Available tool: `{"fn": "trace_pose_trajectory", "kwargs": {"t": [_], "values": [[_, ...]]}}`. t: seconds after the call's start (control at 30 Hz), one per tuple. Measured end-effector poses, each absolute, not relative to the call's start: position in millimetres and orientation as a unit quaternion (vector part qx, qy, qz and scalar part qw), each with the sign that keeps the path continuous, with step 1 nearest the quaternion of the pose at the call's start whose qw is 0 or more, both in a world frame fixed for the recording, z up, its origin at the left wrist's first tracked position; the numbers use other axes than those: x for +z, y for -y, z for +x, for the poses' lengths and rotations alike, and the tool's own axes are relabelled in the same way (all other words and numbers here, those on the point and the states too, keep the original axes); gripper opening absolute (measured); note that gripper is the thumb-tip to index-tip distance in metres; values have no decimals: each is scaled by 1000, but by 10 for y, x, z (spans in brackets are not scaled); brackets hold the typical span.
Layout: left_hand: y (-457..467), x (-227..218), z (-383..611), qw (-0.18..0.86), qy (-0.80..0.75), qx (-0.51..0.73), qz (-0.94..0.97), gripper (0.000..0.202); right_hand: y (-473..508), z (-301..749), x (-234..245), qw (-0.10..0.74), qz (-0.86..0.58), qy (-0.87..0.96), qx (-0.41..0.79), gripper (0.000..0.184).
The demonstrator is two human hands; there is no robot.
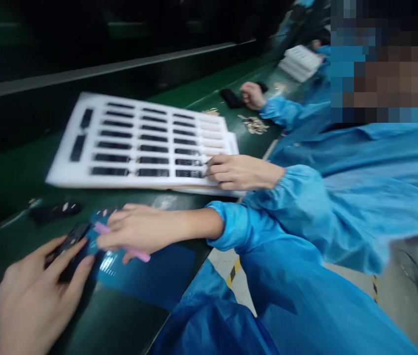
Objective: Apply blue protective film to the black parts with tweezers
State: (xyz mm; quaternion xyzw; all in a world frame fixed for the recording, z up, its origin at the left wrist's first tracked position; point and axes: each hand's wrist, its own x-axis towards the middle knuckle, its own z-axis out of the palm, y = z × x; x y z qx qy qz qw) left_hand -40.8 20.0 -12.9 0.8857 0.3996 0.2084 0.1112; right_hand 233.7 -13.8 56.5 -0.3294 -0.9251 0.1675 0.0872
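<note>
My left hand [35,291] is at the lower left, its fingers closed on a small black part [71,241]. My right hand [135,229], in a blue sleeve, reaches in from the right and grips a thin pink tool [137,255], with its fingertips close to the black part. Both hands work over a blue sheet [150,278] lying on the dark green table [13,172]. The picture is blurred by motion.
A white foam tray [64,170] with rows of slots holding black parts lies behind my hands; a co-worker's hand [238,171] rests on its near right corner. Another black part [55,212] lies to the left. Farther right are a second person's hand [251,95], small metal pieces [255,125] and stacked white trays [299,61].
</note>
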Motion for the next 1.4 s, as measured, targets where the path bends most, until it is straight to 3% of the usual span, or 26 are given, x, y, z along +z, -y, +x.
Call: {"fn": "trace_pose_trajectory", "kwargs": {"t": [0.07, 0.2, 0.43, 0.57, 0.67, 0.83, 0.93, 1.03, 1.17, 1.33, 1.4], "values": [[-30, 81, -328, 51, -410, 184, 892, 33, 222, 2278, 588, 81, -362, 912, 175, 11], [38, 128, -246, 98, -434, 150, 883, 45, 246, 2265, 496, 66, -406, 892, 187, 22], [80, 92, -273, 144, -464, 154, 860, 50, 335, 2274, 476, 90, -404, 879, 236, 20], [71, 90, -268, 145, -454, 159, 865, 45, 273, 2247, 383, 146, -375, 885, 236, 13], [61, 82, -277, 144, -451, 156, 867, 48, 209, 2214, 292, 186, -358, 894, 196, 20], [69, 95, -295, 148, -453, 164, 864, 45, 250, 2187, 348, 107, -370, 913, 137, 25], [73, 80, -306, 146, -443, 171, 868, 47, 271, 2193, 382, 104, -378, 911, 127, 26], [76, 48, -311, 144, -426, 178, 875, 38, 243, 2193, 344, 163, -370, 897, 176, 26], [75, 25, -306, 149, -417, 182, 878, 29, 245, 2156, 296, 332, -372, 800, 334, 14], [50, 41, -300, 188, -419, 198, 866, 23, 301, 2108, 277, 397, -370, 654, 528, 58], [42, 53, -301, 207, -425, 202, 858, 22, 280, 2107, 262, 391, -367, 655, 533, 58]]}}
